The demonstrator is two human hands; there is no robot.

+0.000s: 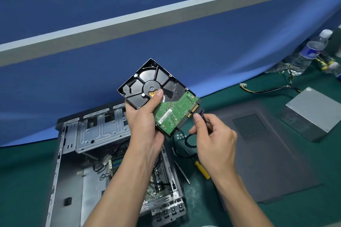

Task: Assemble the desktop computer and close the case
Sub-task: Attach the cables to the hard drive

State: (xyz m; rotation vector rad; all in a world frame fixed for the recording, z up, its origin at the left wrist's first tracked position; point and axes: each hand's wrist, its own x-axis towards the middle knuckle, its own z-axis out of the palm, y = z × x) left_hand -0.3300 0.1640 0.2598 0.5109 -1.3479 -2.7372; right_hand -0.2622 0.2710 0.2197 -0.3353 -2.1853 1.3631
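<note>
Holding the hard drive (153, 81) clear above the open computer case (92, 180), the left grip (145, 121) is clamped on one long edge, thumb laid across the dark underside and fingers wrapped behind. The drive is tilted so that its green circuit board (173, 114) faces the wearer. In my judgement this keeps the gold contact strip (193, 109) in plain sight while a plug is lined up. The right grip (212, 138) pinches a black connector (199, 111) between thumb and forefinger, right at that strip; whether it is seated or only touching cannot be told. A black cable (186, 143) loops down from the connector toward the case edge, partly hidden by the right hand. Step in hand, as judged: cabling the drive in the air, where access is easier than inside the drive cage (99, 131) at the far end of the case. The case lies on its side on the desk (313, 204), interior open upward. The side panel (267, 153) lies flat just right of the case, and the power supply (313, 110) sits beyond it, outside the case, so closure is judged far off. A yellow-handled screwdriver (202, 169) lies between case and panel, near the right hand. A water bottle (310, 53) stands far right by the blue partition (184, 42).
</note>
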